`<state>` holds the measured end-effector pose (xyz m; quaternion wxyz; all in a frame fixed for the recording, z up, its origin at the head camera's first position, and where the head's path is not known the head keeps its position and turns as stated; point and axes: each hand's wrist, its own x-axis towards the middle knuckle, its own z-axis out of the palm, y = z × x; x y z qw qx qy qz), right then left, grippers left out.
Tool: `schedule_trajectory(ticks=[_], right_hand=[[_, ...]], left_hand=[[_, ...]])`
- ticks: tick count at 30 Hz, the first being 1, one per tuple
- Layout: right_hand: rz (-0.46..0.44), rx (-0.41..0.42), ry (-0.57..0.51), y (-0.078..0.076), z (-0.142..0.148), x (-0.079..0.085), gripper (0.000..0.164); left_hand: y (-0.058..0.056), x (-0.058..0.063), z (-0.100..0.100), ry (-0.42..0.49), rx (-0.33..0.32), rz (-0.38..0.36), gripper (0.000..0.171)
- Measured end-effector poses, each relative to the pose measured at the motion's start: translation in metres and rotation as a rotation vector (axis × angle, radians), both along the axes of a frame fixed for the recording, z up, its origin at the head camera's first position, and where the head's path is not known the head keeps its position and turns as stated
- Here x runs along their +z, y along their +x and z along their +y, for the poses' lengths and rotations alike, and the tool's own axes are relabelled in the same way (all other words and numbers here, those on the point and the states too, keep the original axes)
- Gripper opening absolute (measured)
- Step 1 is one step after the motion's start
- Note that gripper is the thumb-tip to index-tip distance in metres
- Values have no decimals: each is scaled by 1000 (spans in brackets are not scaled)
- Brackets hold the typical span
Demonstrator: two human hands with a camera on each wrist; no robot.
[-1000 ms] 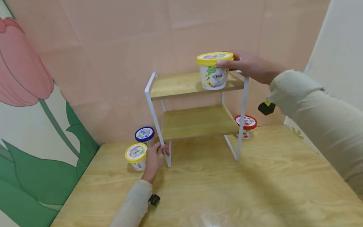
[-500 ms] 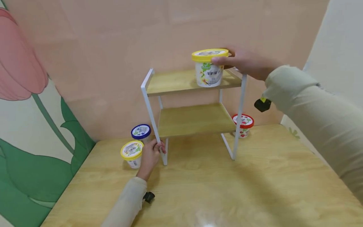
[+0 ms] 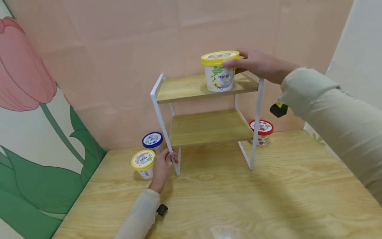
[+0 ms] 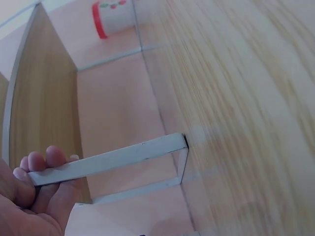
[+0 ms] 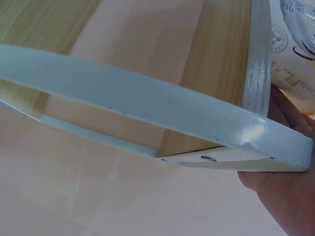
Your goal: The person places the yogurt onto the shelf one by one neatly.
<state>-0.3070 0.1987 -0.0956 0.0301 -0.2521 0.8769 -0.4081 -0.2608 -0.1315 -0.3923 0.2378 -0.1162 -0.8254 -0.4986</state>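
My right hand (image 3: 253, 64) holds a white paper tub with a yellow lid (image 3: 219, 78) at the upper board of a two-tier rack (image 3: 182, 87). Thumb and fingers are around the lid's right side; I cannot tell whether the tub's base touches the board. Only part of this tub (image 5: 295, 64) shows in the right wrist view, beyond the white metal frame (image 5: 123, 93). Low on the rack's left side, my left hand (image 3: 162, 167) grips the front leg. The left wrist view shows its fingers (image 4: 37, 161) curled round that white bar (image 4: 113, 162).
Left of the rack stand a second yellow-lidded tub (image 3: 144, 162) and a blue-lidded tub (image 3: 153, 141), both close to my left hand. A red-lidded tub (image 3: 262, 132) stands behind the right leg. A pink-covered wall (image 3: 125, 66) closes off the wooden table's (image 3: 209, 202) back.
The held tub has shifted slightly left and back over the upper board, in my right hand. My left hand keeps its grip on the rack's leg. The head view has swayed a little.
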Motion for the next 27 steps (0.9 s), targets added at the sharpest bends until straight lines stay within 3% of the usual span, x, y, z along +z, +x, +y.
schedule_trajectory(ticks=[17, 22, 27], right_hand=[[-17, 7, 31, -3, -6, -2, 60], [-35, -5, -63, 2, 10, -5, 71], [1, -86, -182, 1, 39, -23, 74]], left_hand=[[-2, 2, -7, 5, 15, -21, 19], [0, 4, -6, 5, 9, -25, 19], [1, 7, -6, 13, -5, 7, 19]])
